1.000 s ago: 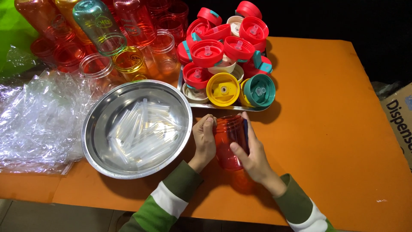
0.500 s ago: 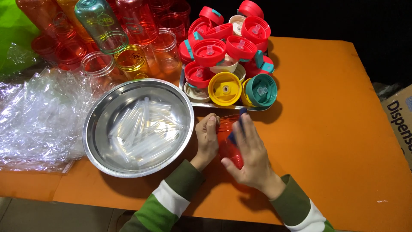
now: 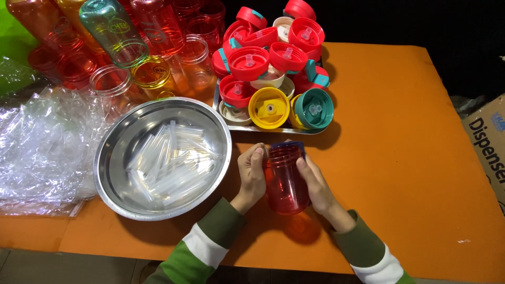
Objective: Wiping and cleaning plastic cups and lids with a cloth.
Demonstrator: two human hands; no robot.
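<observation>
Both hands grip one red bottle (image 3: 285, 181) between them on the orange table (image 3: 410, 158), the left hand (image 3: 252, 173) wrapped on one side and the right hand (image 3: 314, 181) on the other, with a dark blue piece (image 3: 288, 145) at its mouth. Just left of the left hand sits one steel bowl (image 3: 113, 152) of clear tubes (image 3: 168, 163), and beyond it a heap of plastic bags (image 3: 42, 147). Just past the fingertips one tray (image 3: 273, 129) holds over a dozen lids (image 3: 268, 108), mostly red, one yellow, one green, beside a cluster of empty bottles (image 3: 152, 73)

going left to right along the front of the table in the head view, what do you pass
Clear plastic bags → steel bowl holding clear tubes → left hand → red bottle → right hand → cardboard box.
</observation>
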